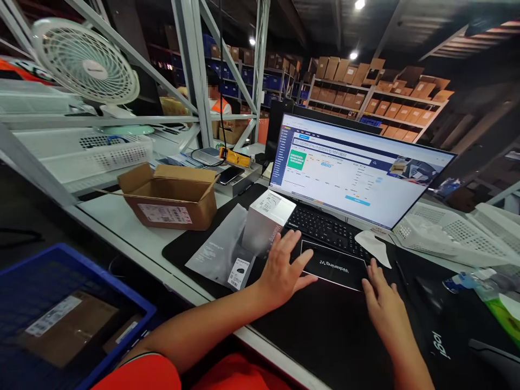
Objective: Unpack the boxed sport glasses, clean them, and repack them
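Observation:
My left hand (pixel 284 268) lies flat with fingers spread on the black desk mat (pixel 325 330), its fingertips touching a black box labelled "Wokaning" (pixel 335 265) and its thumb side next to a white product box (pixel 266 222). My right hand (pixel 382 300) rests open at the black box's right edge, fingers stretched toward it. Neither hand grips anything. Under the white box lies a grey plastic mailer bag (pixel 221 249) with a label. A black keyboard (pixel 327 227) sits just behind the black box, in front of a lit monitor (pixel 357 168).
An open cardboard box (pixel 170 197) stands left on the white table. A blue crate (pixel 60 314) with a parcel sits lower left. White baskets (pixel 447 235) are at right, a white fan (pixel 85 59) and shelf frame at left. A person in orange stands behind.

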Tool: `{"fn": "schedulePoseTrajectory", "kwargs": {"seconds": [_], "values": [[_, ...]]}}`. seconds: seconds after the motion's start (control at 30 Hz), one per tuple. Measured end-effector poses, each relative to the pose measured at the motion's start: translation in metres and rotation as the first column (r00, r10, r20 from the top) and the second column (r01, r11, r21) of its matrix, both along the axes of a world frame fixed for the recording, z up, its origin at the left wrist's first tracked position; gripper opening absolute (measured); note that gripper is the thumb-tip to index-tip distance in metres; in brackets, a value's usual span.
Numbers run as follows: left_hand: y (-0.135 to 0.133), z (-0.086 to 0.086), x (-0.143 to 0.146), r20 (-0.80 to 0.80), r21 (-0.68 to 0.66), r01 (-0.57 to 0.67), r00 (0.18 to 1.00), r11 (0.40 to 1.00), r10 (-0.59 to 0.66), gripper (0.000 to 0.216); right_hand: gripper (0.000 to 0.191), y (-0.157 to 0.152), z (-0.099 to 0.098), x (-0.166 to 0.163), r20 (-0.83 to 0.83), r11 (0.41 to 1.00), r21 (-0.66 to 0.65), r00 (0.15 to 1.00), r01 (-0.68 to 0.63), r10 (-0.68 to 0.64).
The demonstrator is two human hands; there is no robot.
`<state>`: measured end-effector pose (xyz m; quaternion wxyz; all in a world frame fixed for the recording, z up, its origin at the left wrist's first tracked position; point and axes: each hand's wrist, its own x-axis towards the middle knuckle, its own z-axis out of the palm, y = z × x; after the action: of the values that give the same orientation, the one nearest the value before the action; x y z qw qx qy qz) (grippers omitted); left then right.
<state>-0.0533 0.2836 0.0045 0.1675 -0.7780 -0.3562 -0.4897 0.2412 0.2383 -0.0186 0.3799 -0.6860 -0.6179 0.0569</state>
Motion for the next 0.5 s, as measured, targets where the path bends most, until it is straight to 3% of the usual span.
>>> {"fn": "schedulePoseTrajectory", "kwargs": {"seconds": [0.03,0.1,0.2,0.3,0.4,0.47,0.5], "values": [[0.002,0.011,-0.004,0.070,0.025,-0.063,0.996,0.998,0.061,0.056,0.076,0.004,-0.001,0.010,-0.150,0.996,-0.025,0.986,-0.081,0.076],[0.009,0.029,-0.015,0.206,0.007,-0.172,0.964,0.985,0.167,0.062,0.101,0.012,-0.003,0.028,-0.414,0.965,-0.020,0.881,-0.261,0.230],[0.026,0.038,-0.032,0.267,-0.141,-0.202,0.935,0.969,0.234,0.081,0.128,0.017,-0.006,0.037,-0.584,0.913,-0.013,0.744,-0.409,0.325],[0.045,0.032,-0.048,0.241,-0.347,-0.157,0.938,0.925,0.250,0.089,0.131,0.016,-0.004,0.025,-0.637,0.899,-0.113,0.726,-0.423,0.261],[0.063,0.032,-0.062,0.348,-0.452,-0.073,0.903,0.889,0.251,0.081,0.125,0.015,0.000,0.012,-0.656,0.890,-0.167,0.721,-0.424,0.221],[0.074,0.038,-0.069,0.558,-0.484,0.073,0.793,0.872,0.243,0.078,0.116,0.014,0.001,0.013,-0.596,0.916,-0.139,0.770,-0.377,0.227],[0.080,0.042,-0.072,0.687,-0.494,0.186,0.682,0.850,0.250,0.076,0.111,0.014,0.001,0.018,-0.543,0.932,-0.122,0.809,-0.341,0.225]]}}
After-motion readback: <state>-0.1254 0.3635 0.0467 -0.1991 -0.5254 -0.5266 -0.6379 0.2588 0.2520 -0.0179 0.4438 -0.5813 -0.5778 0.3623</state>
